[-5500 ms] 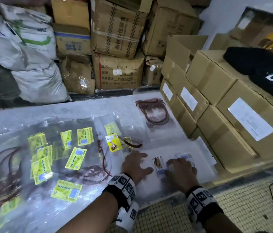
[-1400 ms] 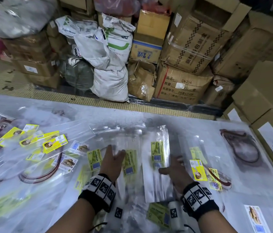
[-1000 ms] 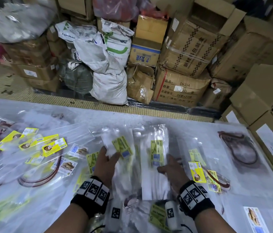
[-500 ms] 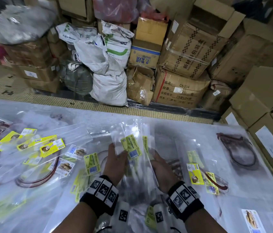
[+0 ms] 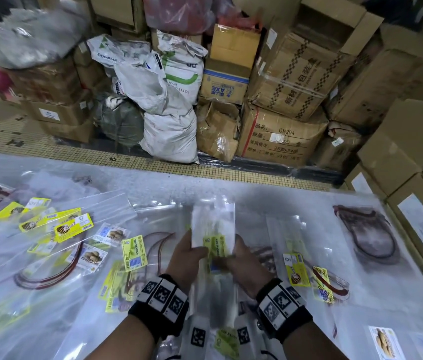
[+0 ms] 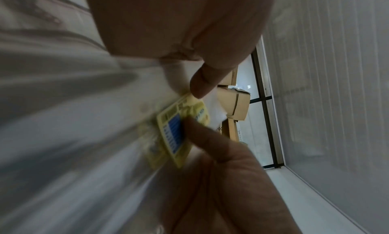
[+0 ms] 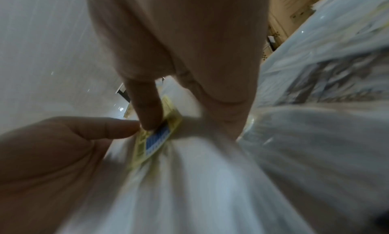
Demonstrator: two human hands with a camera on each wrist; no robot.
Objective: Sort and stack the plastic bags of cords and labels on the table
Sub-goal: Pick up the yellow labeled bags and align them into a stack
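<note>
1. A bundle of long, narrow, clear plastic bags (image 5: 213,224) is held upright above the middle of the worktop (image 5: 270,193), which is covered with a clear plastic sheet.
2. The bundle is gripped from its left side by the left hand (image 5: 187,258); the thumb is laid over the front of the bags, so the grip is closed on them.
3. The bundle is gripped from its right side by the right hand (image 5: 246,261), with the fingers curled around the edge; this grip is also closed on the bags.
4. A yellow-green paper label with a blue barcode (image 5: 217,246) is seen inside the front bag, between the two hands. In both wrist views it is pressed by a fingertip, but these views are blurred.
5. More flat clear bags with yellow labels (image 5: 74,228) and dark red cords (image 5: 49,276) are spread on the left part of the worktop.
6. A bag with a coiled dark brown cord (image 5: 369,235) is lying at the far right, near stacked brown cardboard boxes (image 5: 410,193).
</note>
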